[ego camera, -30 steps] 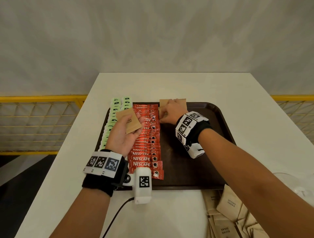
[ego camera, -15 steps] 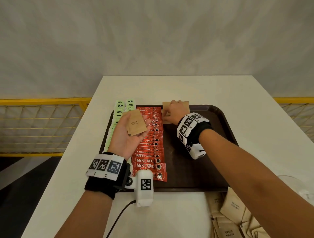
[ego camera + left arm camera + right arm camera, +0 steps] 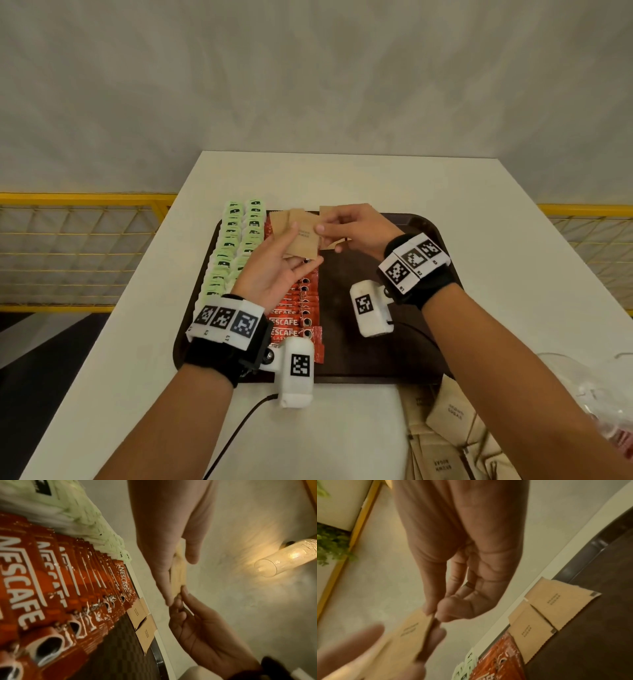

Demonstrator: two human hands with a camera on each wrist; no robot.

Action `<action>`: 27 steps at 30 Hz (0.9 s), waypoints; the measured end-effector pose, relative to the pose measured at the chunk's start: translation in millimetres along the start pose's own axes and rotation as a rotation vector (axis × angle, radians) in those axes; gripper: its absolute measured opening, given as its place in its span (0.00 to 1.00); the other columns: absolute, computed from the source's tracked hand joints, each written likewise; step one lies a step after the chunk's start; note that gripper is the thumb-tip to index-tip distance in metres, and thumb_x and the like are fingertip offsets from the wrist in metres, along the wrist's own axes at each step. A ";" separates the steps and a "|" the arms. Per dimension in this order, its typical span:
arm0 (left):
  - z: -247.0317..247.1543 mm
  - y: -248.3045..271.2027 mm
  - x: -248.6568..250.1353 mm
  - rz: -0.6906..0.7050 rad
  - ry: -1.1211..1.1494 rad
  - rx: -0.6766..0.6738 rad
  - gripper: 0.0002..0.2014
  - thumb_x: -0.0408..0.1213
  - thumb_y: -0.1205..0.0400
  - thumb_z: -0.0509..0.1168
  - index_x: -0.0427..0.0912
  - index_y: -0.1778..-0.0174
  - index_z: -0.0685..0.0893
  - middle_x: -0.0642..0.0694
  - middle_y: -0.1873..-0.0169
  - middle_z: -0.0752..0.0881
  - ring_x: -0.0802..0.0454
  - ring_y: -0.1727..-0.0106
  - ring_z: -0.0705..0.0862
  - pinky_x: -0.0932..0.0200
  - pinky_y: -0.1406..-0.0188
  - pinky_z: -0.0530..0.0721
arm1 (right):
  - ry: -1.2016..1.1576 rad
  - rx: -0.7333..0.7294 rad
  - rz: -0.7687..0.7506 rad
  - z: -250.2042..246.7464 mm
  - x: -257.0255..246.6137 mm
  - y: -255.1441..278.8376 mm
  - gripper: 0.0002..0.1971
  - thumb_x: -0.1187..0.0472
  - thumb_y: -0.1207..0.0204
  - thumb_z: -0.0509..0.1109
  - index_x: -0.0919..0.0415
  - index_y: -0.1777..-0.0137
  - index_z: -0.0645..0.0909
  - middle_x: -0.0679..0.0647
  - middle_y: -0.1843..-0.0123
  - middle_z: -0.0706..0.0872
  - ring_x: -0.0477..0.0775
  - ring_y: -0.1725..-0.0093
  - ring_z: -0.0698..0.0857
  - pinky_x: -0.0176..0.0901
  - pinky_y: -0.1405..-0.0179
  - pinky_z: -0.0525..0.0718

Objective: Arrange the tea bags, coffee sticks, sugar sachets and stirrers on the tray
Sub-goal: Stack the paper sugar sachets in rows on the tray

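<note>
The left hand point(image 3: 274, 270) holds a stack of sugar sachets point(image 3: 301, 236); the right hand point(image 3: 356, 229) pinches the top one, probably to lay it beside the sachets on the tray point(image 3: 424, 342) under that hand.

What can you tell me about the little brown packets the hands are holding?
The brown sugar sachets are flat kraft-paper packets with small dark print, fanned in a thin stack. The left hand holds them from below, above the coffee sticks. The right hand pinches the top one's edge between thumb and finger.
</note>
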State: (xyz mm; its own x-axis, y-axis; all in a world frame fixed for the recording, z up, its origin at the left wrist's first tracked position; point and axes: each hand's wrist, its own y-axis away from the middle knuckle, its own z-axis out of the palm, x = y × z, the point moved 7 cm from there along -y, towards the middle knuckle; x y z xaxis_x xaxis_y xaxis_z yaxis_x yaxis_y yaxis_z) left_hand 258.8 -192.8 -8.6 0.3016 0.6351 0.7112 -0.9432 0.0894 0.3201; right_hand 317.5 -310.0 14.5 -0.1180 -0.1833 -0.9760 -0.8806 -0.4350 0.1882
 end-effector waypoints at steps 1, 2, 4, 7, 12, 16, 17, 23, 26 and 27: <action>1.0 1.1 -0.6 -0.008 0.021 -0.009 0.10 0.32 0.16 0.58 0.39 0.40 0.78 0.37 0.43 0.85 0.43 0.41 0.84 0.43 0.43 0.84 | -0.033 0.033 0.004 -6.9 1.3 2.7 0.01 0.66 0.25 0.71 0.62 0.57 0.82 0.55 0.63 0.83 0.46 0.65 0.83 0.31 0.73 0.80; 1.6 2.1 -1.1 -0.010 0.036 -0.017 0.10 0.30 0.16 0.57 0.38 0.40 0.77 0.37 0.43 0.85 0.42 0.40 0.84 0.42 0.43 0.83 | -0.054 0.063 0.012 -12.7 3.1 4.8 0.01 0.66 0.25 0.71 0.61 0.57 0.81 0.55 0.61 0.83 0.47 0.64 0.82 0.32 0.73 0.81; 2.9 2.3 -2.3 0.000 0.007 -0.032 0.12 0.26 0.16 0.55 0.36 0.37 0.75 0.35 0.42 0.84 0.41 0.40 0.84 0.46 0.45 0.86 | -0.053 0.088 0.033 -17.9 6.1 9.3 0.01 0.65 0.23 0.69 0.61 0.56 0.79 0.56 0.56 0.83 0.47 0.62 0.83 0.34 0.71 0.83; 6.7 0.9 -5.5 0.017 -0.056 -0.024 0.14 0.24 0.17 0.57 0.35 0.37 0.77 0.37 0.42 0.85 0.46 0.43 0.86 0.55 0.53 0.89 | -0.093 0.047 0.046 -14.3 6.0 14.4 0.09 0.66 0.23 0.68 0.67 0.44 0.78 0.59 0.49 0.82 0.50 0.58 0.85 0.35 0.67 0.86; 19.0 1.2 -6.6 0.018 -0.136 -0.034 0.14 0.24 0.17 0.57 0.37 0.37 0.77 0.39 0.44 0.86 0.47 0.44 0.86 0.56 0.52 0.89 | -0.092 0.009 0.034 -13.9 1.3 18.3 0.20 0.70 0.23 0.67 0.71 0.31 0.74 0.59 0.45 0.83 0.51 0.49 0.84 0.35 0.60 0.87; 26.7 2.3 -8.8 -0.048 -0.232 -0.054 0.15 0.29 0.15 0.57 0.39 0.32 0.75 0.40 0.43 0.85 0.44 0.39 0.84 0.45 0.43 0.84 | -0.068 -0.004 0.063 -13.7 2.4 21.5 0.19 0.69 0.23 0.67 0.68 0.32 0.76 0.57 0.44 0.84 0.52 0.48 0.85 0.41 0.54 0.87; 27.2 2.3 -8.8 -0.049 -0.298 -0.056 0.16 0.32 0.15 0.58 0.41 0.31 0.75 0.42 0.42 0.85 0.45 0.38 0.83 0.44 0.40 0.82 | -0.068 0.023 0.072 -18.3 2.2 21.7 0.18 0.69 0.23 0.68 0.68 0.33 0.77 0.57 0.46 0.84 0.52 0.48 0.84 0.42 0.54 0.86; 10.6 4.9 15.8 0.124 -0.442 0.175 0.27 0.34 0.19 0.65 0.43 0.23 0.67 0.45 0.40 0.83 0.52 0.44 0.84 0.58 0.51 0.84 | -0.058 0.353 0.258 -72.9 29.3 1.4 0.16 0.69 0.27 0.72 0.70 0.40 0.78 0.60 0.47 0.86 0.60 0.44 0.84 0.56 0.45 0.85; 15.6 13.2 14.5 0.133 -0.515 0.174 0.25 0.34 0.19 0.65 0.43 0.25 0.70 0.47 0.47 0.83 0.54 0.51 0.84 0.62 0.60 0.82 | 0.183 0.333 0.395 -72.1 55.0 -14.6 0.25 0.63 0.33 0.79 0.67 0.37 0.79 0.60 0.41 0.85 0.62 0.41 0.84 0.60 0.41 0.84; 21.1 16.7 10.1 0.121 -0.642 0.133 0.24 0.35 0.19 0.64 0.44 0.25 0.71 0.49 0.47 0.83 0.55 0.50 0.83 0.62 0.57 0.82 | 0.237 0.319 0.404 -69.0 59.7 -20.0 0.25 0.62 0.34 0.79 0.67 0.38 0.80 0.60 0.42 0.86 0.62 0.41 0.84 0.60 0.40 0.83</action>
State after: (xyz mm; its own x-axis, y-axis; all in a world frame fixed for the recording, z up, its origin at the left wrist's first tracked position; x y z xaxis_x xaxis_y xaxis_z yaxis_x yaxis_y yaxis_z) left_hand 249.1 -201.0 17.2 0.2571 0.0481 0.9652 -0.9626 -0.0754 0.2602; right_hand 359.8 -373.1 -40.0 -0.4007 -0.4887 -0.7750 -0.8862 -0.0079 0.4632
